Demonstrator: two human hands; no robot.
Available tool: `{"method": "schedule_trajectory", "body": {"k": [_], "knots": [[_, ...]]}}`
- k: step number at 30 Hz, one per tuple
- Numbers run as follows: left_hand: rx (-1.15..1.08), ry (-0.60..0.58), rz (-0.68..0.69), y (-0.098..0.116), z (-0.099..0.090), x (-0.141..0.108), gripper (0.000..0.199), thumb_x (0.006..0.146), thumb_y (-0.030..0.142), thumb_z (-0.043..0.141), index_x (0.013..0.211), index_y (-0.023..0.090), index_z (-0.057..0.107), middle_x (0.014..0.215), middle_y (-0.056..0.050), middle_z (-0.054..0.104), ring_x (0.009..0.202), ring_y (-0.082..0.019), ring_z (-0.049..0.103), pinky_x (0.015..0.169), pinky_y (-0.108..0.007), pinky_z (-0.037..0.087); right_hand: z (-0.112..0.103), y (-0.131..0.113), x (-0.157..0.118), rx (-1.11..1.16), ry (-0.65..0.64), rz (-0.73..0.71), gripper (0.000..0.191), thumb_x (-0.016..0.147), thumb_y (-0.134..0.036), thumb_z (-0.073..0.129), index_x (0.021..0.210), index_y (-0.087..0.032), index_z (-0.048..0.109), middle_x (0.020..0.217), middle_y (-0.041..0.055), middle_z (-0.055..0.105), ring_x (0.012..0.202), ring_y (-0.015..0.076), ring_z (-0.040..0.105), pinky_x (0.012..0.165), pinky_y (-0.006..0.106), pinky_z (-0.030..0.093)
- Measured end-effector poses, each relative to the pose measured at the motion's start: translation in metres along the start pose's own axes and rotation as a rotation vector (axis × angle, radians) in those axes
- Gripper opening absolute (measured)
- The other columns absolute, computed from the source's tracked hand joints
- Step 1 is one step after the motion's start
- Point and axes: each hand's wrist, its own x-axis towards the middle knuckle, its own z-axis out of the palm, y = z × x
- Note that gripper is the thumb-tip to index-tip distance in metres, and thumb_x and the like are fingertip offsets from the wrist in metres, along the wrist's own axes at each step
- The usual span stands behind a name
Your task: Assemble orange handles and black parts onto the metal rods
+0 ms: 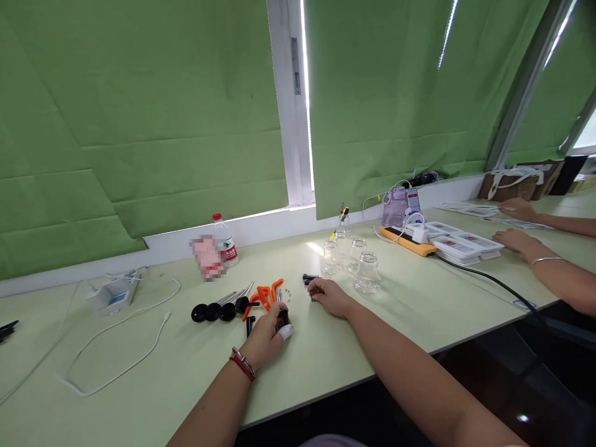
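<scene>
My left hand (pixel 266 340) is closed around a small black cylindrical part (pixel 284 316); its thumb has a white wrap. My right hand (pixel 333 298) rests low on the table with its fingers curled together, and whatever lies between the fingertips is hidden. Just behind those fingers is a black ribbed piece (pixel 311 277). Orange plastic handle-like pieces (pixel 264 297) lie beyond my left hand, beside thin metal pins (pixel 279 294) and several tiny rings (pixel 288 295). Left of them are black round caps (pixel 213 311) with metal rods (pixel 233 297). Another black part (pixel 250 325) sits by my left wrist.
Clear glass jars (pixel 367 273) stand right of centre. Further right are an orange power strip (pixel 410 242), a purple bottle (pixel 394 208) and stacked white trays (pixel 459 245). Another person's hands (pixel 516 242) are at far right. A water bottle (pixel 228 245) and white cable (pixel 135 372) lie left.
</scene>
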Motion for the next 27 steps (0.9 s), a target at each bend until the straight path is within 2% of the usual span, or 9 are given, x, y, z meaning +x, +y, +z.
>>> {"method": "schedule_trajectory", "body": {"k": [9, 15, 20, 24, 27], "knots": [[0.004, -0.021, -0.014, 0.006, -0.001, 0.0, 0.02, 0.083, 0.025, 0.047, 0.101, 0.021, 0.04, 0.089, -0.006, 0.06, 0.075, -0.018, 0.055, 0.069, -0.031, 0.042, 0.001, -0.011, -0.002, 0.034, 0.025, 0.026, 0.018, 0.066, -0.011, 0.052, 0.081, -0.018, 0.058, 0.079, 0.0009, 0.059, 0.073, 0.0139, 0.055, 0.074, 0.031, 0.045], [0.03, -0.018, -0.022, 0.006, -0.002, 0.0, 0.018, 0.083, 0.026, 0.048, 0.099, 0.021, 0.042, 0.089, -0.005, 0.06, 0.075, -0.018, 0.054, 0.068, -0.03, 0.041, 0.001, -0.01, -0.001, 0.036, 0.069, -0.011, 0.021, 0.068, -0.012, 0.05, 0.087, -0.018, 0.058, 0.08, 0.0008, 0.059, 0.074, 0.0138, 0.055, 0.076, 0.031, 0.046], [0.052, -0.02, -0.014, 0.007, -0.002, -0.001, 0.015, 0.084, 0.028, 0.047, 0.097, 0.021, 0.043, 0.087, -0.004, 0.06, 0.073, -0.018, 0.052, 0.066, -0.029, 0.04, -0.003, -0.006, 0.0, -0.241, 0.19, -0.035, 0.029, 0.073, -0.012, 0.047, 0.096, -0.019, 0.063, 0.089, 0.0038, 0.059, 0.08, 0.0157, 0.054, 0.078, 0.032, 0.044], [0.102, -0.031, -0.022, 0.009, -0.003, -0.001, 0.015, 0.083, 0.03, 0.047, 0.095, 0.02, 0.044, 0.081, -0.002, 0.057, 0.069, -0.017, 0.05, 0.063, -0.028, 0.038, -0.005, -0.004, 0.0, -0.522, 0.134, -0.017, 0.033, 0.068, -0.003, 0.046, 0.088, -0.019, 0.066, 0.088, 0.0046, 0.059, 0.077, 0.0166, 0.053, 0.074, 0.03, 0.042], [0.129, -0.037, -0.03, 0.01, -0.004, -0.001, 0.015, 0.082, 0.03, 0.048, 0.093, 0.02, 0.045, 0.076, 0.0, 0.054, 0.066, -0.015, 0.048, 0.061, -0.027, 0.036, -0.005, -0.004, -0.001, -0.581, 0.12, -0.001, 0.032, 0.066, -0.002, 0.047, 0.086, -0.019, 0.065, 0.089, 0.0048, 0.06, 0.076, 0.0162, 0.052, 0.071, 0.028, 0.04]]}}
